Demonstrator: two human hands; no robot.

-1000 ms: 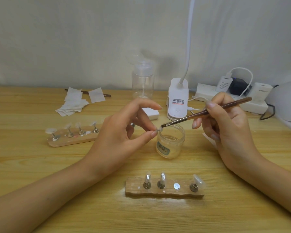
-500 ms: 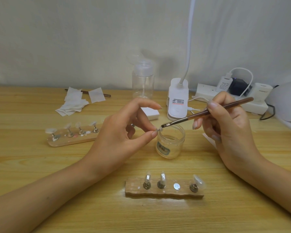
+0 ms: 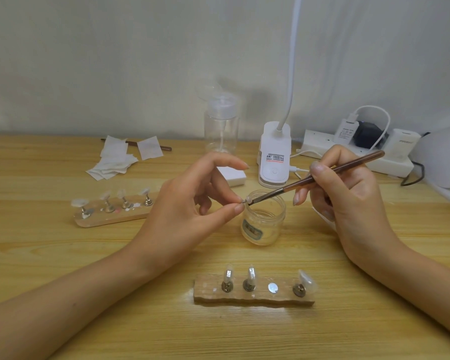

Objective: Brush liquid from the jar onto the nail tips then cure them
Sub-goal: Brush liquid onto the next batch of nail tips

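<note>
The left hand point(image 3: 190, 203) is pinching a small clear nail tip point(image 3: 247, 199) between the thumb and a fingertip, with the other fingers lifted and curved above. It is holding the tip just over the near-left rim of a small clear glass jar point(image 3: 263, 222), which is standing open on the pale wooden bench point(image 3: 63, 255) between the two hands. The right hand point(image 3: 348, 193) is gripping a slim brown-handled brush point(image 3: 333, 171) like a pen, fingers curled round the handle. The brush is slanting down to the left, and its dark bristles are touching the pinched tip above the jar mouth. Nearer the person, a rough wooden holder block point(image 3: 252, 298) is lying flat. It is carrying three metal stands topped with clear nail tips point(image 3: 229, 272) and one bare round metal disc point(image 3: 272, 287) between the second and last stand. To the left, well apart from the jar, a second wooden block point(image 3: 109, 216) is bearing four more stands with pale tips. Behind it a pile of white square wipes point(image 3: 115, 162) is lying on the bench. Along the back wall a clear plastic pump bottle point(image 3: 220, 126), a white clip lamp base point(image 3: 274, 157) with a bending neck, and a white power strip point(image 3: 374, 157) with plugs in it are standing in a row.
</note>
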